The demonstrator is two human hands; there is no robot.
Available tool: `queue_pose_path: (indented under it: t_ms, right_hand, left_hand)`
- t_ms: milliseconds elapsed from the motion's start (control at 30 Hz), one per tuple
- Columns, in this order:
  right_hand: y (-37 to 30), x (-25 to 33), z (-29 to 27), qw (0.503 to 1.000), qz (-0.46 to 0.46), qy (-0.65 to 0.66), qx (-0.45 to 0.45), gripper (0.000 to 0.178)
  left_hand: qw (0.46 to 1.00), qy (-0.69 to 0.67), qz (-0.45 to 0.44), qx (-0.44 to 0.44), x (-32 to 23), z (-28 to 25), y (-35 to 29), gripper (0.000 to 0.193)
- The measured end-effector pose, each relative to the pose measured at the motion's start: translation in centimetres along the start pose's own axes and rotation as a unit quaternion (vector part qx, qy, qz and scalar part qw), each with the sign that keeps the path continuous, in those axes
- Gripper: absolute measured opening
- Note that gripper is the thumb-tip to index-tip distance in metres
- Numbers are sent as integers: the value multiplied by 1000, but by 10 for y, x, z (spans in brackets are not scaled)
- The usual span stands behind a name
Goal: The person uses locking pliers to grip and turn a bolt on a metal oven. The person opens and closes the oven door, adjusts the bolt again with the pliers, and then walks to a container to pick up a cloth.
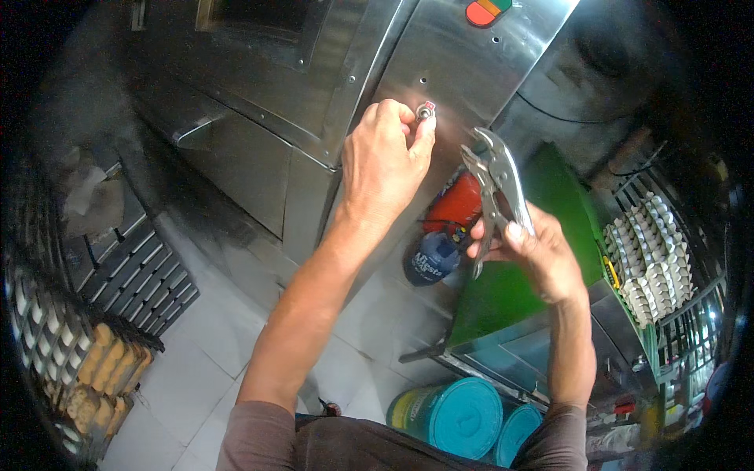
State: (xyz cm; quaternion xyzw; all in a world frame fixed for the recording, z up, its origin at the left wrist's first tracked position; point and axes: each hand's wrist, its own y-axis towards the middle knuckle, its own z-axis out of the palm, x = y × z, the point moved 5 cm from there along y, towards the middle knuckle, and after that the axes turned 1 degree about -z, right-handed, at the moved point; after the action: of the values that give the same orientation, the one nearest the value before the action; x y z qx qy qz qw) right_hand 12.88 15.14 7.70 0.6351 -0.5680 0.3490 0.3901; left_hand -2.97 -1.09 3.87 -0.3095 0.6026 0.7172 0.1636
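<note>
The pliers (509, 184) were grasped by their handles in the right hand (551, 255), to the right and slightly to the near side of the small fitting (425, 112) on the steel panel (471, 67). Their long axis was pointed from near to far, with the parted jaws at the far end, turned left and kept apart from the fitting. The left hand (385, 161) was placed nearer, right at the fitting; whether it was pinched could not be told.

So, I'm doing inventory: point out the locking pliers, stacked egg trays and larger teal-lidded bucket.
Locking pliers (509, 184): head view, on the metal body.
Stacked egg trays (649, 255): head view, mid-stack.
Larger teal-lidded bucket (457, 421): head view, on the lid's top.
</note>
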Motion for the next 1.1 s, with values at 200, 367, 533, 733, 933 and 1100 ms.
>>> queue_pose_path:
  t_ms: [200, 367, 533, 733, 933, 1100]
  right_hand:
    - [-34, -15, 17, 999, -14, 28, -40, 52]
    - [-61, -26, 25, 998, 10, 34, -60, 49]
    - [-77, -44, 27, 996, 18, 61, -68, 48]
    - [-80, -56, 29, 994, 35, 62, -77, 51]
    - [-84, -60, 29, 995, 26, 68, -75, 50]
    - [-82, -59, 31, 994, 28, 71, -76, 49]
  left_hand:
    - [999, 22, -16, -18, -7, 11, -3, 24]
    - [999, -14, -43, -13, -9, 8, -2, 26]
    - [993, -62, -101, 0, -5, 8, -5, 30]
    - [986, -86, -143, 14, -7, 0, -1, 35]
    - [980, -100, -172, 27, -8, -1, 3, 37]
    - [975, -123, -184, 35, -4, 4, 7, 38]
